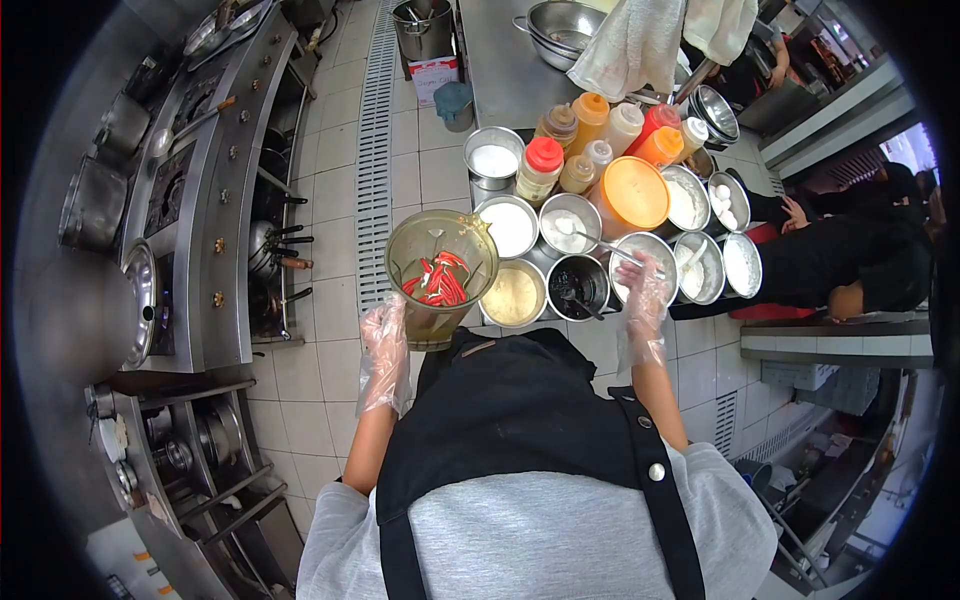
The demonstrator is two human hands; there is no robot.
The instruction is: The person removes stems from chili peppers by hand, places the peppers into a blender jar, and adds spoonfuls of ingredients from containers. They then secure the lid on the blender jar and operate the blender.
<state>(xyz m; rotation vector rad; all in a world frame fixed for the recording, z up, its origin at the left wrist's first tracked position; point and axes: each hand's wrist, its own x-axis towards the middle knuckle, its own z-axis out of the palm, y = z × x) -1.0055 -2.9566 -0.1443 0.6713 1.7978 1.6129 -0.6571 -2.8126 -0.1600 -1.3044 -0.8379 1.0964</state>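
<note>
In my gloved left hand [384, 335] is a clear blender jug [402, 238], gripped at its near left side. Sliced red chillies [440, 280] lie inside it. My gloved right hand [642, 285] has its fingers closed on the handle of a metal spoon [605, 243]. The spoon's head reaches into a round metal tin of white powder [565, 218]. Below that hand sits another metal tin [635, 243], its contents partly hidden. Close by are a tin of dark sauce [577, 280] and a tin of pale yellow seasoning [513, 293].
Several squeeze bottles [592, 118] and an orange-lidded tub [634, 192] stand behind the tins. Eggs [723, 197] fill one tin at the right. Stoves [190, 200] line the left wall, and a floor drain [377, 150] runs alongside. A person in black [850, 255] is at the right.
</note>
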